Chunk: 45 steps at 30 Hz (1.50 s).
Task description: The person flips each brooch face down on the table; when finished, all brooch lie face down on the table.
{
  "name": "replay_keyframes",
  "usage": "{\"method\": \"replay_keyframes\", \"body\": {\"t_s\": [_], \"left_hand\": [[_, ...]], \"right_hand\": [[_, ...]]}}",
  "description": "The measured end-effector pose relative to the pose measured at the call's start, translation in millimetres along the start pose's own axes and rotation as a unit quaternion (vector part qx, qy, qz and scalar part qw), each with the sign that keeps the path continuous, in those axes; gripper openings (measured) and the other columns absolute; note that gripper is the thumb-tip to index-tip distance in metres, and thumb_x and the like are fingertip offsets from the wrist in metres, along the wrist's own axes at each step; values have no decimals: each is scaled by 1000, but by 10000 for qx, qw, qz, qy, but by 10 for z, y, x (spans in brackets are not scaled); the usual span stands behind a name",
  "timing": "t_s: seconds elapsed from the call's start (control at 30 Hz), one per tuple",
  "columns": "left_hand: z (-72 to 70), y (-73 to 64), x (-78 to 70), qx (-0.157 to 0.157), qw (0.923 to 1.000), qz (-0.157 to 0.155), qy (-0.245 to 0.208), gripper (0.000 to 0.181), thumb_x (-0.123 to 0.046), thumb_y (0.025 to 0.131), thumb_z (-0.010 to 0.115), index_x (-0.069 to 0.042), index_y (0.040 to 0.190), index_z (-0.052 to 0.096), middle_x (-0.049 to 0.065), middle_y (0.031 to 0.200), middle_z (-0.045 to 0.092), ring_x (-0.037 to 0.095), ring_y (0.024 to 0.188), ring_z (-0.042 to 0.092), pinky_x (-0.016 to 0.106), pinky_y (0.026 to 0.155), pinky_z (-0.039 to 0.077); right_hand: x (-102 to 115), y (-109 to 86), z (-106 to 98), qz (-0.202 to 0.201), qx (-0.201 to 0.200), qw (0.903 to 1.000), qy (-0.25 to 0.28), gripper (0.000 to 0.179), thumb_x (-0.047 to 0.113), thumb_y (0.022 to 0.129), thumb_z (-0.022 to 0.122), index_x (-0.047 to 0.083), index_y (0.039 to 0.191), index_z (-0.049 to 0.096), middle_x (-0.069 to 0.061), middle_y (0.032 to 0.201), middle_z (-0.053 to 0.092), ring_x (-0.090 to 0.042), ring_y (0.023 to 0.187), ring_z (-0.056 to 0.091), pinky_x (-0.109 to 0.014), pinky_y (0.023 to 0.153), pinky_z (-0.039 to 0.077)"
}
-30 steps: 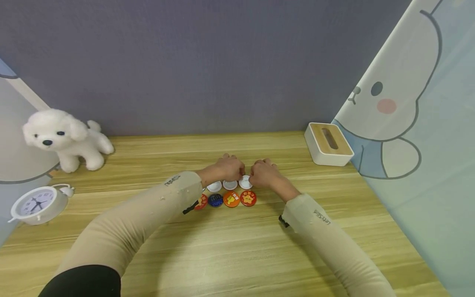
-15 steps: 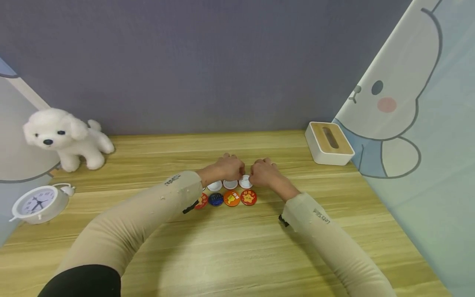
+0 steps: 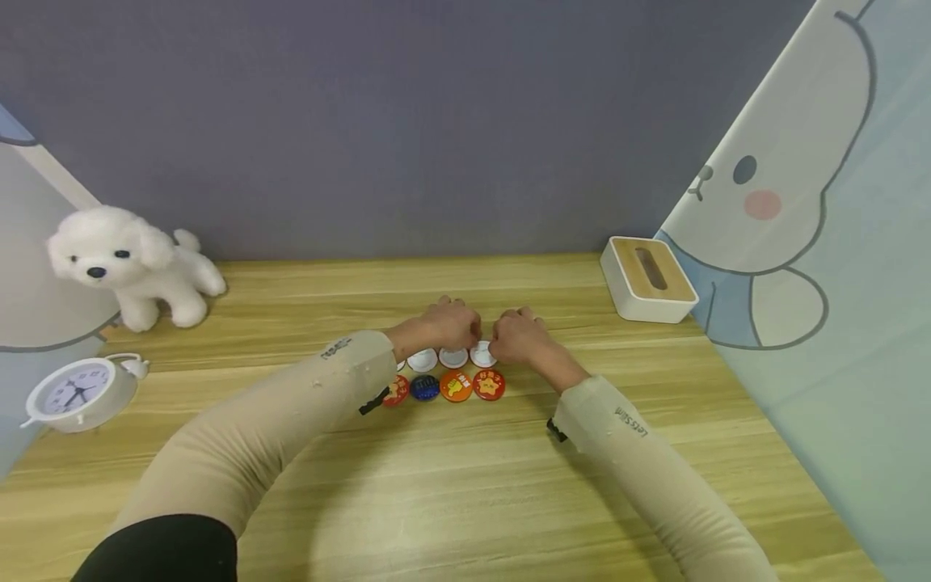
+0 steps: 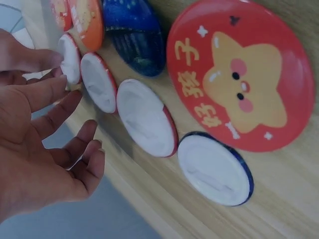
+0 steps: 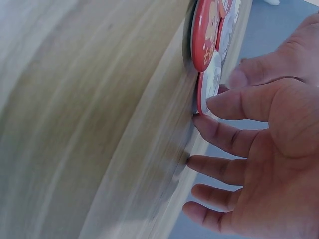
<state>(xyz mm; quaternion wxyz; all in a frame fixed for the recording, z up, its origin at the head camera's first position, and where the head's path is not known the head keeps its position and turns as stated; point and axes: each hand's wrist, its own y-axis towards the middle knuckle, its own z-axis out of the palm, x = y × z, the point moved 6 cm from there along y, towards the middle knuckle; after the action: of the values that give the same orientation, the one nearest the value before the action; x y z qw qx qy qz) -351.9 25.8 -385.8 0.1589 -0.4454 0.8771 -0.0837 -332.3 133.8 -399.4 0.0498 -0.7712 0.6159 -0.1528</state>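
Button badges lie in two rows on the wooden table. The near row shows printed faces: a red star badge [image 3: 489,385], an orange badge [image 3: 457,386], a blue badge [image 3: 425,388] and another red star badge [image 4: 244,74]. The far row shows white pin backs. My right hand [image 3: 518,338] pinches the rim of the rightmost white-backed badge [image 5: 211,82] between thumb and index finger, its other fingers spread beside the table. From the other side, my left hand [image 3: 452,325] holds the same badge's edge with thumb and index fingertips, remaining fingers loosely bent.
A white plush dog [image 3: 134,267] and a white alarm clock [image 3: 83,394] stand at the left. At the back right is a white tissue box [image 3: 647,279] with a wooden lid. A grey panel [image 3: 407,129] rises behind the table [image 3: 465,485].
Both hands stay at the rightmost far-row badge with hardly any movement. The head view shifts slightly, and the badges keep their places in the rows.
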Motion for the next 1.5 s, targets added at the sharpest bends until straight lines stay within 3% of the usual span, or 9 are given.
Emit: {"method": "replay_keyframes", "body": {"t_s": [0.2, 0.3, 0.47, 0.57, 0.7, 0.83, 1.0, 1.17, 1.5], "left_hand": [[-234, -135, 98, -246, 9982, -41, -546, 31, -32, 98, 57, -14, 120, 69, 9, 126, 67, 36, 117, 56, 52, 97, 46], [-303, -229, 155, -181, 9964, -133, -820, 30, -34, 100, 56, -15, 120, 67, 8, 126, 66, 32, 113, 58, 48, 94, 48], [-333, -397, 233, -98, 9944, -168, -1040, 30, -32, 102, 55, -12, 120, 65, 11, 123, 66, 25, 108, 63, 42, 91, 51], [-343, -547, 322, -104, 9940, -129, -1080, 32, -32, 102, 54, -10, 123, 65, 12, 123, 67, 26, 109, 63, 42, 92, 51], [-334, -801, 497, -173, 9922, -159, -1222, 32, -32, 103, 54, -10, 123, 64, 12, 124, 67, 27, 112, 64, 44, 92, 52], [-261, -1085, 648, -238, 9905, -334, -1312, 27, -29, 102, 56, -10, 118, 67, 10, 117, 69, 24, 104, 66, 42, 87, 53], [-68, -1407, 762, -206, 9888, -624, -1343, 23, -27, 100, 60, -10, 113, 69, 5, 99, 70, 17, 83, 63, 35, 74, 51], [123, -1503, 777, -211, 9863, -732, -1465, 24, -25, 98, 63, -7, 113, 68, 4, 93, 68, 16, 79, 60, 34, 73, 50], [284, -1531, 735, -380, 9844, -942, -1436, 20, -26, 95, 67, -11, 106, 71, 3, 99, 72, 17, 87, 64, 36, 74, 53]], "right_hand": [[24, 7, -18, -30, -35, 10000, -1, 22, 16, 90, 50, 13, 71, 60, -13, 131, 60, -44, 132, 41, -61, 106, 36], [13, -5, -32, -79, -104, 9999, 26, 21, 17, 89, 52, 13, 71, 61, -12, 125, 63, -43, 128, 45, -60, 103, 39], [-2, -62, -112, -310, -351, 9988, 107, 17, 18, 89, 55, 10, 92, 69, -11, 111, 65, -40, 112, 55, -53, 90, 49], [50, -128, -179, -612, -571, 9961, 297, 25, 17, 90, 54, 6, 106, 68, -16, 121, 65, -43, 116, 57, -52, 93, 50], [197, -236, -237, -1069, -737, 9888, 739, 26, 17, 91, 55, 4, 111, 67, -19, 134, 61, -42, 124, 55, -53, 100, 47], [438, -292, -229, -1605, -791, 9803, 831, 26, 16, 92, 58, 3, 112, 68, -16, 132, 62, -39, 128, 53, -52, 107, 44], [796, -319, -135, -2114, -883, 9713, 638, 23, 17, 94, 62, 5, 111, 71, -17, 137, 60, -41, 134, 49, -54, 115, 36], [1012, -332, 15, -2098, -779, 9735, 470, 20, 22, 95, 65, 11, 109, 74, -17, 146, 54, -39, 139, 44, -56, 112, 38], [1286, -340, 198, -1980, -634, 9782, 13, 18, 34, 91, 71, 16, 92, 74, -11, 147, 53, -36, 144, 37, -60, 112, 35]]}}
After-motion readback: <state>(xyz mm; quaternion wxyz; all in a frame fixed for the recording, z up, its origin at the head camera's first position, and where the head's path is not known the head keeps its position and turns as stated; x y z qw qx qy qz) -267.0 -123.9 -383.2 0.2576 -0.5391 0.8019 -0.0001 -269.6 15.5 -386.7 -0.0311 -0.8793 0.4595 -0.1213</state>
